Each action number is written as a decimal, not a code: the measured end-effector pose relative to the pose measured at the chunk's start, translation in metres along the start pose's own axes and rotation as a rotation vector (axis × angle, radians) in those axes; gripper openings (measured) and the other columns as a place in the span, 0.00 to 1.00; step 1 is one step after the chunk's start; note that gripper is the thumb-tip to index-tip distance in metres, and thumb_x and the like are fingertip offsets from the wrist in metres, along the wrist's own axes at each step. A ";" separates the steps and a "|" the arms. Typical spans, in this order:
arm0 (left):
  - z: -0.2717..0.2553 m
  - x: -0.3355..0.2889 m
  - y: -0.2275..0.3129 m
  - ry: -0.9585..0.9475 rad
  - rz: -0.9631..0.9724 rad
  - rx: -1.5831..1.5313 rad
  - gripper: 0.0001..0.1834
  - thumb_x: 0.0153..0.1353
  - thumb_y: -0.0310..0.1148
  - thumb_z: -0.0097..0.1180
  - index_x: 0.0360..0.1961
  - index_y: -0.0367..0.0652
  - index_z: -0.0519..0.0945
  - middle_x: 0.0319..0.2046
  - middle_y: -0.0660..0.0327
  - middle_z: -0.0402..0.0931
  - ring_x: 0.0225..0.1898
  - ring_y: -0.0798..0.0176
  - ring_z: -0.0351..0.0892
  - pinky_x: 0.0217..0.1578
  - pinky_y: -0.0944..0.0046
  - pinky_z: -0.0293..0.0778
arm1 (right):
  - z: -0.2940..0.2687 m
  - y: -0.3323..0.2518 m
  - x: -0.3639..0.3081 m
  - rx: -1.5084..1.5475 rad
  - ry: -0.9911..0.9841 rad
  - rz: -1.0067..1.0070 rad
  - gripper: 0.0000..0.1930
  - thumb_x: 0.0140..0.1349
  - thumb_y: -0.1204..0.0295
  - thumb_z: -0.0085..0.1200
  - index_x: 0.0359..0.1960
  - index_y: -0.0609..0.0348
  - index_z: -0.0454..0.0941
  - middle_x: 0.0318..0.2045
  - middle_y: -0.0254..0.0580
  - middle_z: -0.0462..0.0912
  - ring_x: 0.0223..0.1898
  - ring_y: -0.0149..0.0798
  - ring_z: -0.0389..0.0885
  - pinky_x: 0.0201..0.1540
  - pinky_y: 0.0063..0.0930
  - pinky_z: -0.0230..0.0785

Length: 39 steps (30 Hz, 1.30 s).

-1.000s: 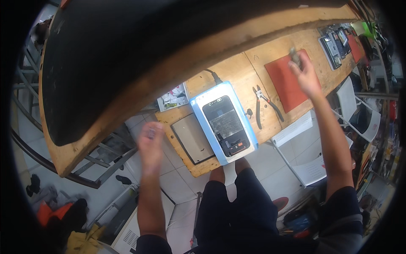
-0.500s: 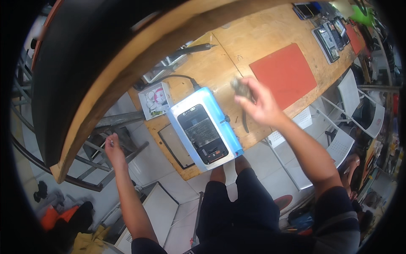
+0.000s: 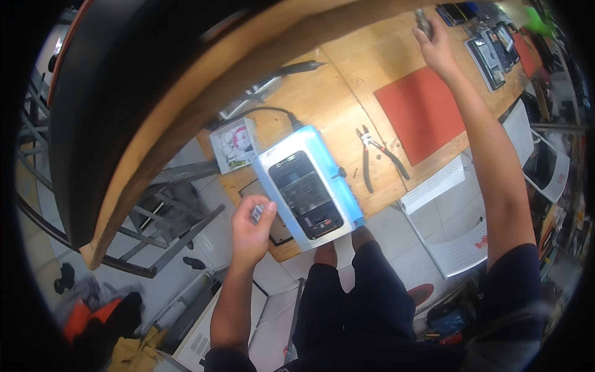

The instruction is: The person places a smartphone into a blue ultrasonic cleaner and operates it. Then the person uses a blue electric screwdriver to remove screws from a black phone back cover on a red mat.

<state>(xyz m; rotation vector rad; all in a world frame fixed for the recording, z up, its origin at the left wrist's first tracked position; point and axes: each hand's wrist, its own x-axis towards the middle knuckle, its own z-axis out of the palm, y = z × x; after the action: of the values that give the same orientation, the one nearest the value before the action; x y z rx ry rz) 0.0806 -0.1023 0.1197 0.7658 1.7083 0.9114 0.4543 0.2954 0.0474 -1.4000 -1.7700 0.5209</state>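
Count: 2 hands (image 3: 249,232), 2 small items (image 3: 424,23) in them, 1 phone (image 3: 305,193), 1 blue-and-white machine (image 3: 349,201), 1 pair of pliers (image 3: 366,141), 1 black pen-shaped tool (image 3: 302,67), 2 red mats (image 3: 421,115), 1 desk (image 3: 347,93).

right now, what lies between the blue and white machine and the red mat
In the head view, cutting pliers with spread handles lie on the wooden bench between the machine and the red mat, with small dark bits beside them.

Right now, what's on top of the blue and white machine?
A phone lies on the blue and white machine, its dark inner parts showing. It covers the middle of the machine's top, so that patch and the phone's underside can't be seen.
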 end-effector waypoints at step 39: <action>0.221 -0.086 -0.043 -0.631 -0.018 0.067 0.11 0.76 0.31 0.49 0.36 0.37 0.78 0.34 0.63 0.73 0.30 0.74 0.70 0.33 0.71 0.68 | -0.271 -0.032 -0.283 0.786 0.352 0.636 0.29 0.68 0.66 0.57 0.68 0.63 0.67 0.43 0.38 0.80 0.40 0.32 0.77 0.44 0.27 0.72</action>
<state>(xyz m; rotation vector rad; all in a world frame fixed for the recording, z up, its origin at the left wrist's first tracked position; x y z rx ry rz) 0.3139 -0.1490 0.0785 0.9587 1.1860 0.5197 0.6675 -0.0224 0.1371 -1.3236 -0.6707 1.0817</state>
